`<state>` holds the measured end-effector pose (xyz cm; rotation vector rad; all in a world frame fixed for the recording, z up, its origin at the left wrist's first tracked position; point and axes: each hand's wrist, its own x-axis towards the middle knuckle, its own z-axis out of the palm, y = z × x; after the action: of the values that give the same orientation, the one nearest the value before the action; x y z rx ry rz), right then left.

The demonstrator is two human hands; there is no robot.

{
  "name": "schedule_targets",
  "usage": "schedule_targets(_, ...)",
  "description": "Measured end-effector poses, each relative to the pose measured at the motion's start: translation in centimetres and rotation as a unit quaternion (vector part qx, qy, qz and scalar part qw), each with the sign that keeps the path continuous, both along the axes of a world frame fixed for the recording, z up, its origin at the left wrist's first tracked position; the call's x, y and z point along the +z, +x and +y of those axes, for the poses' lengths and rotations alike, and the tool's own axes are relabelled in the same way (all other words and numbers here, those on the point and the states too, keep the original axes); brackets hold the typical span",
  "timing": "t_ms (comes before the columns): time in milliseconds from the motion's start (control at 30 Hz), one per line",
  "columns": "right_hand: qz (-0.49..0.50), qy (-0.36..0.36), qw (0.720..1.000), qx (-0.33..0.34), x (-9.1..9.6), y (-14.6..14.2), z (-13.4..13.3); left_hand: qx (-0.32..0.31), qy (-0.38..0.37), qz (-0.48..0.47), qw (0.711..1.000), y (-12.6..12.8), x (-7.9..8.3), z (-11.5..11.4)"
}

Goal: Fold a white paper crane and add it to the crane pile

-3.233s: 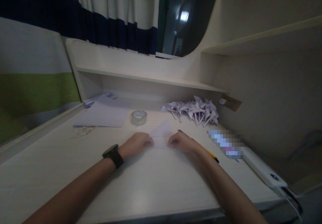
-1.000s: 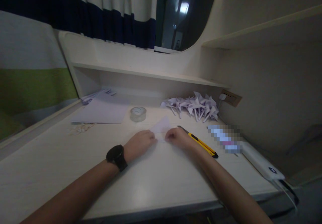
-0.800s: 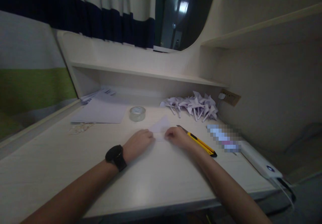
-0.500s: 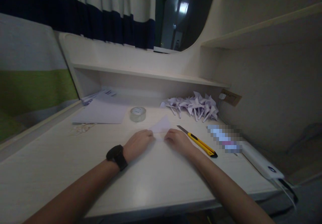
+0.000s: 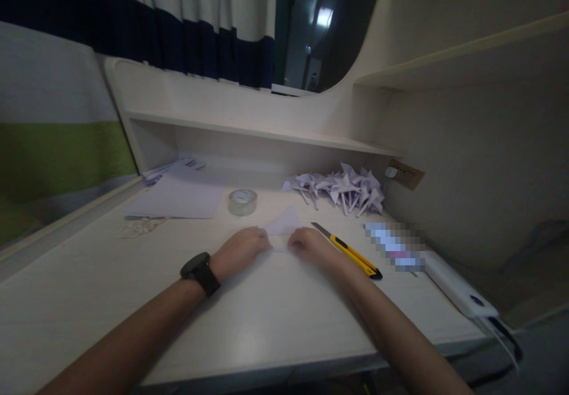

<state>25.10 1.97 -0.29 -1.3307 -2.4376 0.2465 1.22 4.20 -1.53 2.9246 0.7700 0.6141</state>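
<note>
Along the bottom of the frame two bare forearms reach in from the lower left and lower right corners over the pale bench (image 5: 267,330), the one from the lower left wearing a dark watch (image 5: 200,272) at the wrist. Just below the frame's centre the left hand (image 5: 240,248) and the right hand (image 5: 309,244) lie close together, knuckles up and fingers curled in, each one closed with its fingertips on the near edge of a small folded paper (image 5: 282,224). The paper lies between the two hands, pressed to the bench at its near edge, and its pale pointed flap rises just behind them; how the fingertips sit under the knuckles cannot be made out. Just right of the right hand a yellow utility knife (image 5: 351,251) lies flat on a slant, its blade end toward the upper left, near the wrist but apart from it. Further right lies a pixelated patch (image 5: 393,246), and beyond that a long white device (image 5: 457,291) with a cable at the bench's right edge. Behind the hands, left of centre, a roll of clear tape (image 5: 242,201) lies flat, with a stack of white sheets (image 5: 178,196) to its left and some small scraps (image 5: 137,227) nearer the left edge. Right of centre at the back, a heap of folded paper shapes (image 5: 340,186) is piled beside a wall socket (image 5: 404,174). Above these runs a low shelf (image 5: 267,137), and in the upper left of the frame hangs a striped curtain (image 5: 200,45).
</note>
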Motion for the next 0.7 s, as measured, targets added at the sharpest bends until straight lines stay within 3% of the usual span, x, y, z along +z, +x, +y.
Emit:
schedule_targets(133, 0.035, -0.031, 0.999, -0.002, -0.8, 0.4, 1.4, 0.012, 0.027, 0.020, 0.999, 0.1, -0.1, -0.2)
schedule_targets(233, 0.037, -0.014, 0.999, -0.009, -0.8, 0.4, 1.4, 0.025, 0.045, 0.024, 0.998, 0.1, -0.4, -0.2)
schedule_targets(467, -0.037, 0.048, 0.998, 0.015, -0.6, -0.2, -0.6, 0.057, 0.075, 0.054, 0.994, 0.1, -1.2, -0.1)
schedule_targets(700, -0.102, 0.065, 0.992, -0.022, -1.4, -1.3, -0.7, 0.090, 0.104, 0.068, 0.988, 0.7, -1.3, -0.6)
